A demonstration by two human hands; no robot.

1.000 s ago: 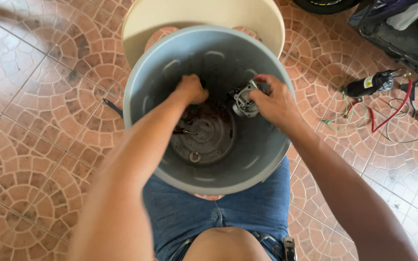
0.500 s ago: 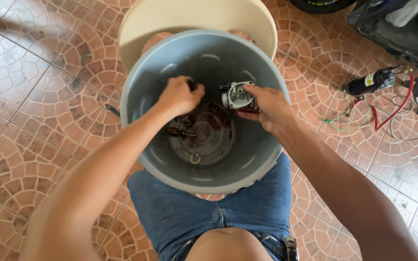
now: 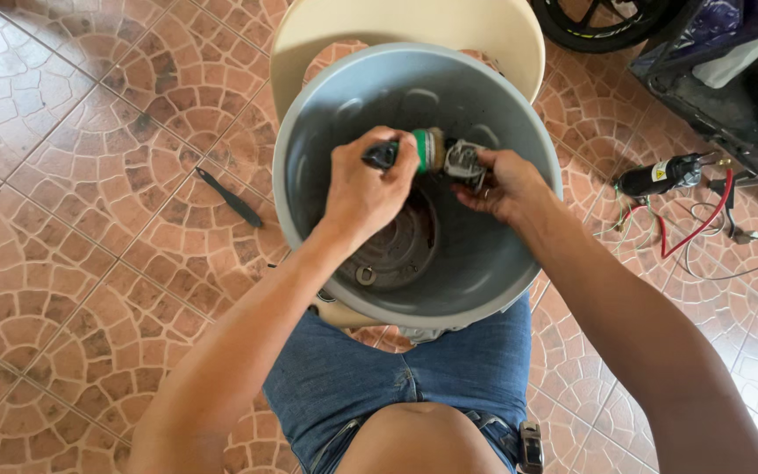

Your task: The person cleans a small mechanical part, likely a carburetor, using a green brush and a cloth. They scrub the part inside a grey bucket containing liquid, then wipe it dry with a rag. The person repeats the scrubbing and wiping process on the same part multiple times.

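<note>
Left hand grips green-handled brush, right hand pinches small metal part, both inside grey bucket.

Yellow-white label on black cylinder; floor, right.

Person is wearing blue denim shorts, seams showing along the legs, with a small metal clasp hanging at the waistband. Torso and both forearms are showing bare; no sleeves, gloves, watch or rings on left hand or right hand.
</note>
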